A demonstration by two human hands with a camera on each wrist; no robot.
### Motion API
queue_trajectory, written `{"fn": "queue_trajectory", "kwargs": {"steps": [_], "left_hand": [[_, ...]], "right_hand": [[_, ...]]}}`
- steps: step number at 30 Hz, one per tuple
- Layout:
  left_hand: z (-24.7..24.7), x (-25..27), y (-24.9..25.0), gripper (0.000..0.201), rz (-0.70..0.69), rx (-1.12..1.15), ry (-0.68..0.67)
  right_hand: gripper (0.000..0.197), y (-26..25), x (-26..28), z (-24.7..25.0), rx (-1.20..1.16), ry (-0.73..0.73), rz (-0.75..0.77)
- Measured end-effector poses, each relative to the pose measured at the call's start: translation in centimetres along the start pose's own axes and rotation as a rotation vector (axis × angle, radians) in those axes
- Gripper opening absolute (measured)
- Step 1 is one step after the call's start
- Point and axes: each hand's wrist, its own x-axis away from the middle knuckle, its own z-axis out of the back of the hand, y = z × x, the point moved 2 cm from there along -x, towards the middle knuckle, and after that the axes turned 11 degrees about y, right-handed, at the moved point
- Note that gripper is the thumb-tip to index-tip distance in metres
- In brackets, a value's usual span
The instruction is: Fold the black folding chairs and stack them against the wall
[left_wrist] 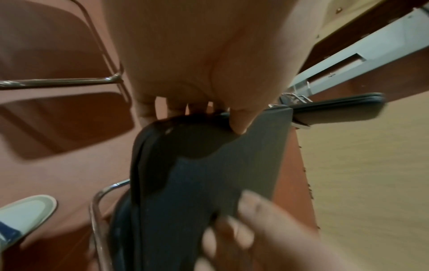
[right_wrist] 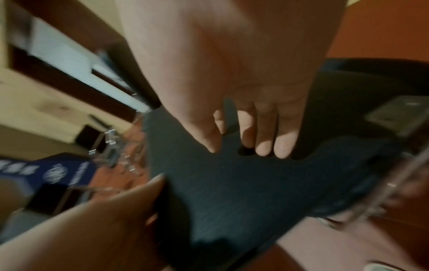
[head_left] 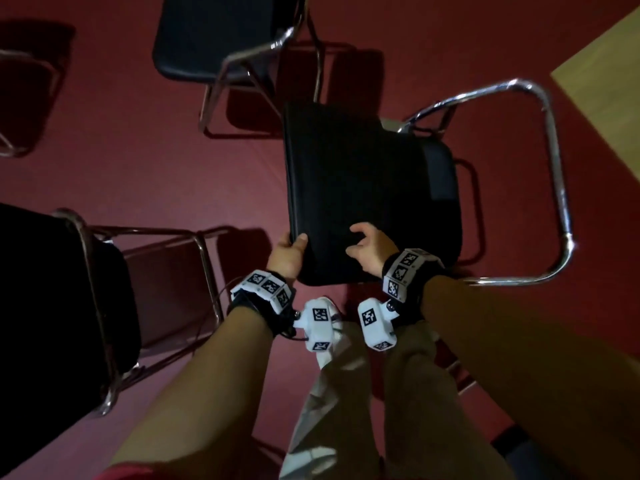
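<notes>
A black folding chair stands in front of me with its padded seat (head_left: 346, 181) tipped up toward its backrest (head_left: 441, 174) inside the chrome frame (head_left: 556, 174). My left hand (head_left: 291, 247) grips the seat's near left corner, thumb on top and fingers underneath; the left wrist view shows the thumb (left_wrist: 239, 122) pressing the seat (left_wrist: 197, 183). My right hand (head_left: 362, 242) hovers just above the seat's near edge, fingers loosely bent and holding nothing. In the right wrist view its fingers (right_wrist: 262, 139) cast a shadow on the seat (right_wrist: 232, 192).
Another open black chair (head_left: 214, 39) stands ahead, one more (head_left: 52, 292) close at my left, and a chrome frame (head_left: 14, 98) shows at the far left. A light wooden panel (head_left: 602, 64) runs along the right. My legs and white shoe (head_left: 329, 317) are below the seat.
</notes>
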Motion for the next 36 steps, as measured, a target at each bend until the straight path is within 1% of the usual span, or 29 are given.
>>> {"fn": "queue_trajectory", "kwargs": {"steps": [3,5,7,9,11,15,20,24,26,29,31,34,36], "left_hand": [[0.6,-3.1,-2.0,0.038,-0.012,0.018,0.079],[0.5,-5.0,-3.5,0.038,0.013,0.079,0.087],[0.2,-6.5,-5.1,0.046,0.025,0.122,0.082],[0.3,-7.9,-6.3,0.06,0.01,0.105,0.089],[0.2,-10.1,-7.7,0.069,0.006,0.09,0.091],[0.0,-14.1,-10.4,0.072,0.009,0.052,0.074],[-0.5,-16.9,-12.4,0.068,-0.029,0.011,0.096],[-0.6,-17.5,-12.9,0.08,-0.036,-0.024,0.11],[-0.7,-17.2,-12.7,0.08,-0.026,-0.04,0.129],[-1.0,-17.0,-12.9,0.068,0.009,-0.06,0.17],[-1.2,-16.1,-13.0,0.06,0.035,-0.062,0.229],[-1.4,-14.1,-13.8,0.057,0.057,-0.083,0.305],[-1.7,-12.2,-15.2,0.054,0.1,-0.099,0.309]], "right_hand": [[0.053,3.1,-2.1,-1.9,0.004,-0.033,-0.072],[0.048,4.7,-3.6,-3.3,-0.015,-0.025,-0.072],[0.041,5.7,-5.0,-4.5,-0.03,-0.01,-0.051],[0.037,6.1,-6.0,-5.6,-0.037,-0.021,-0.037],[0.037,6.7,-7.3,-6.9,-0.063,-0.036,-0.044],[0.04,8.1,-8.8,-9.3,-0.112,-0.052,-0.06],[0.036,9.1,-10.2,-10.8,-0.116,-0.043,-0.047],[0.034,9.2,-10.7,-11.3,-0.104,-0.025,-0.063],[0.034,9.3,-10.8,-11.3,-0.104,-0.021,-0.058],[0.036,9.4,-10.7,-11.2,-0.11,-0.029,-0.051],[0.04,9.3,-10.6,-10.9,-0.121,-0.064,-0.054],[0.05,9.0,-9.9,-10.0,-0.117,-0.142,-0.011],[0.058,9.0,-8.8,-9.3,-0.112,-0.213,0.014]]}}
